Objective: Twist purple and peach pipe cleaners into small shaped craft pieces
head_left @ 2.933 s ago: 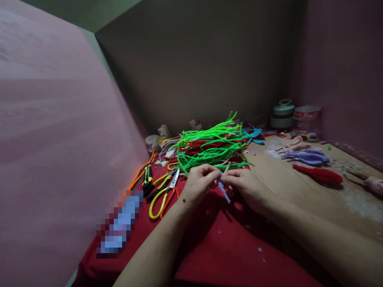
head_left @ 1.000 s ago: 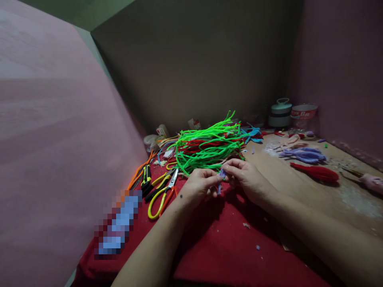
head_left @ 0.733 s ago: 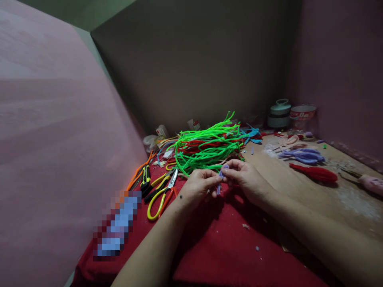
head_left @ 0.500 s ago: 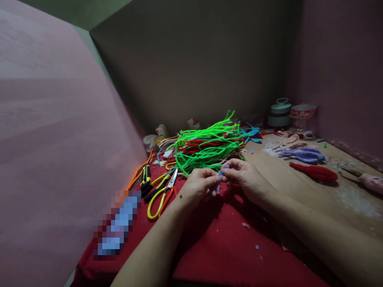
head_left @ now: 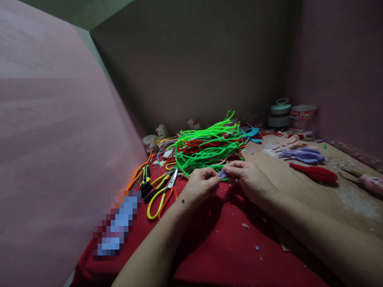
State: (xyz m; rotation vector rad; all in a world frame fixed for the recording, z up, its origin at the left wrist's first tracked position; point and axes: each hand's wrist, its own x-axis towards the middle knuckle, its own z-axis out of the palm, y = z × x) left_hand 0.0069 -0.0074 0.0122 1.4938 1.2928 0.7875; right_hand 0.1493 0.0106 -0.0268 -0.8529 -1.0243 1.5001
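Pipe cleaner (head_left: 222,173), short and purple: held between both hands, just in front of the green pile (head_left: 209,147). Left hand (head_left: 199,187): closed to a pinch, thumb and forefinger on its left end. Right hand (head_left: 247,181): likewise pinched on its right end, other fingers curled. Piece touches both sets of fingertips, above the red cloth (head_left: 227,239). Scissors (head_left: 163,195) lie left of the green pile's near edge.

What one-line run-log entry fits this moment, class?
left hand: pinching purple pipe cleaner | right hand: pinching same piece | behind: green pipe cleaner pile | left side: yellow-handled scissors
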